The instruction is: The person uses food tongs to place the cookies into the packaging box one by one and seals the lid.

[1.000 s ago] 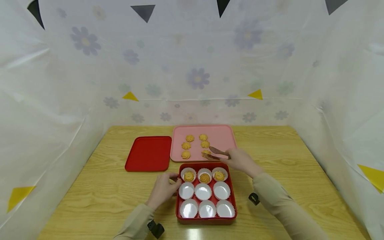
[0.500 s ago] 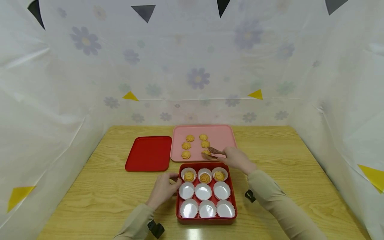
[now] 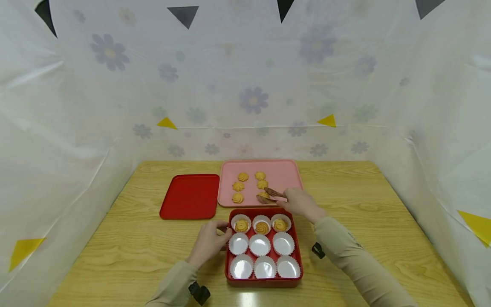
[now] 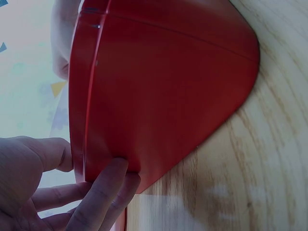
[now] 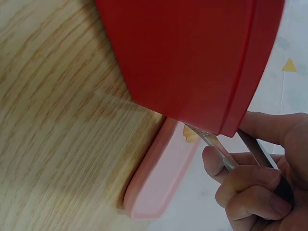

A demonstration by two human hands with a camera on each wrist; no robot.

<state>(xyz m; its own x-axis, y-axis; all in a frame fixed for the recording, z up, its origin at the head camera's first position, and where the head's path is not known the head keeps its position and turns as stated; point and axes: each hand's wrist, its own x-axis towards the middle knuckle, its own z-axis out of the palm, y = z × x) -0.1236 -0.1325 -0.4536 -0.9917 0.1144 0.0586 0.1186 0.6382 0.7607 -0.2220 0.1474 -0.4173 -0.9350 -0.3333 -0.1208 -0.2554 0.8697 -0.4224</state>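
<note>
My right hand (image 3: 301, 202) grips a pair of tongs (image 3: 275, 193) over the front right of the pink tray (image 3: 284, 175). The tongs' two tips stand around the nearest cookie (image 3: 264, 195) of the right column. In the right wrist view the fingers curl round the tongs' metal arms (image 5: 219, 151). My left hand (image 3: 210, 242) holds the left wall of the red box (image 3: 264, 282), thumb at the rim and fingers on the side, as the left wrist view shows. Paper cups (image 3: 259, 245) fill the box in rows; the back row's cups each hold a cookie (image 3: 262, 227).
Several more piped cookies (image 3: 238, 186) lie in two columns on the pink tray. To its left is a flat red lid-like tray (image 3: 190, 196). All stand on a wooden table (image 3: 126, 251), with pale flowered sheeting (image 3: 215, 85) behind and at both sides.
My right hand has shifted slightly left, bringing the tongs further over the nearest cookie in the right column. The left hand and the box have stayed in place.
</note>
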